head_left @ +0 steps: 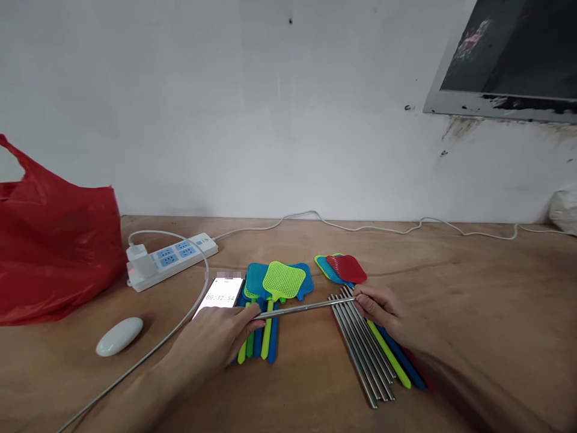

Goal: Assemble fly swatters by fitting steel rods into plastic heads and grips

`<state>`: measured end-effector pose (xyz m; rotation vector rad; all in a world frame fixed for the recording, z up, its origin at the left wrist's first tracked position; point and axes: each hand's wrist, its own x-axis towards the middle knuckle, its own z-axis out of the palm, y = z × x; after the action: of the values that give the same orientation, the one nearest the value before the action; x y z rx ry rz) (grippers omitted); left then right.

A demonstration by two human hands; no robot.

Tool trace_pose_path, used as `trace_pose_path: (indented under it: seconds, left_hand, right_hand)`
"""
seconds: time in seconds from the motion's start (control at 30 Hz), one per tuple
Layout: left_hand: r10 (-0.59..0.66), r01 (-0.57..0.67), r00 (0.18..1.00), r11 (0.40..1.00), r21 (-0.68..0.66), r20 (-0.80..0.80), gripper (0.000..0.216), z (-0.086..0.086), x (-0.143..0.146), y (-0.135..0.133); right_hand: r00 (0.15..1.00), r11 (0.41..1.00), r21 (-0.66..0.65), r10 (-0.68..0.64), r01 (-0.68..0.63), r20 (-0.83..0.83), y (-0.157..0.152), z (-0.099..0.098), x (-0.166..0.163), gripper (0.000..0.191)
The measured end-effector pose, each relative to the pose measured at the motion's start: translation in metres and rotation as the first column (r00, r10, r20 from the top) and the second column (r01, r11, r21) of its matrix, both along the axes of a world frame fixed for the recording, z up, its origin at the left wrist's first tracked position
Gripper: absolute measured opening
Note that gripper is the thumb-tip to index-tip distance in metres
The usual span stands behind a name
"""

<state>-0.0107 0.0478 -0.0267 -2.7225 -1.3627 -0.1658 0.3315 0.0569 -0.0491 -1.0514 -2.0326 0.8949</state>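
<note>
My left hand (223, 341) and my right hand (377, 308) each pinch one end of a thin metal rod (303, 308), held level just above the wooden table (473, 288). Under the left end lies a stack of fly swatters (277, 282) in green and blue, handles pointing toward me. Beside my right hand lies a row of several metal rods (360, 343). Another pile of swatter heads (342, 268), red on top, sits just beyond my right fingers, with green, blue and red handles running under my right wrist.
A phone (220, 296) showing a timer lies left of the swatters. A white power strip (169, 260) with a plugged charger and cables sits behind it. A red plastic bag (54, 252) fills the left. A white oval object (119, 335) lies near the front left.
</note>
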Motion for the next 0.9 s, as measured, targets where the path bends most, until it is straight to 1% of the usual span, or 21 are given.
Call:
trace_pose_path:
  seconds: [0.07, 0.1, 0.2, 0.27, 0.37, 0.5, 0.6, 0.67, 0.73, 0.83, 0.9]
  left_hand:
    - [-0.005, 0.001, 0.997, 0.999, -0.054, -0.071, 0.045, 0.004, 0.008, -0.005]
    - [-0.008, -0.001, 0.995, 0.996, -0.09, -0.099, 0.041, 0.006, 0.013, -0.008]
    - [0.008, -0.024, 0.993, 0.991, -0.129, -0.121, 0.034, 0.011, 0.027, -0.015]
    - [0.002, -0.021, 0.992, 0.988, -0.155, -0.124, 0.033, 0.013, 0.035, -0.017]
    - [-0.013, -0.013, 0.989, 0.985, -0.174, -0.148, 0.029, 0.015, 0.043, -0.017]
    - [-0.031, 0.0, 0.985, 0.984, -0.177, -0.169, 0.028, 0.015, 0.053, -0.019]
    - [-0.072, 0.039, 0.983, 0.979, -0.198, -0.166, 0.027, 0.014, 0.062, -0.022]
    - [-0.078, 0.045, 0.986, 0.977, -0.209, -0.149, 0.028, 0.015, 0.066, -0.023]
    - [-0.083, 0.064, 0.993, 0.976, -0.209, -0.085, 0.028, 0.015, 0.065, -0.024]
    - [-0.105, 0.109, 0.994, 0.979, -0.173, 0.036, 0.027, 0.014, 0.056, -0.022]
    - [-0.082, 0.09, 0.995, 0.984, -0.153, 0.062, 0.029, 0.01, 0.048, -0.019]
  right_hand:
    - [0.998, 0.999, -0.016, 0.038, -0.037, 0.058, -0.005, 0.002, -0.009, 0.047]
    - [0.997, 0.999, -0.015, 0.033, -0.032, 0.073, -0.008, 0.004, -0.013, 0.047]
    - [0.995, 0.999, 0.042, 0.025, -0.029, 0.093, -0.018, 0.009, -0.027, 0.05]
    - [0.992, 0.997, 0.058, 0.039, -0.046, 0.121, -0.023, 0.01, -0.033, 0.05]
    - [0.988, 0.996, 0.035, 0.072, -0.078, 0.138, -0.026, 0.008, -0.037, 0.049]
    - [0.989, 0.997, 0.002, 0.081, -0.082, 0.122, -0.03, 0.006, -0.042, 0.049]
    - [0.98, 0.989, -0.051, 0.144, -0.139, 0.136, -0.034, 0.005, -0.047, 0.049]
    - [0.977, 0.986, -0.058, 0.163, -0.157, 0.138, -0.034, 0.005, -0.049, 0.049]
    - [0.983, 0.989, -0.053, 0.145, -0.14, 0.11, -0.032, 0.006, -0.049, 0.048]
    - [0.996, 0.993, -0.07, 0.093, -0.091, 0.02, -0.028, 0.006, -0.044, 0.05]
    - [0.998, 0.995, -0.085, 0.042, -0.046, -0.052, -0.025, 0.005, -0.041, 0.053]
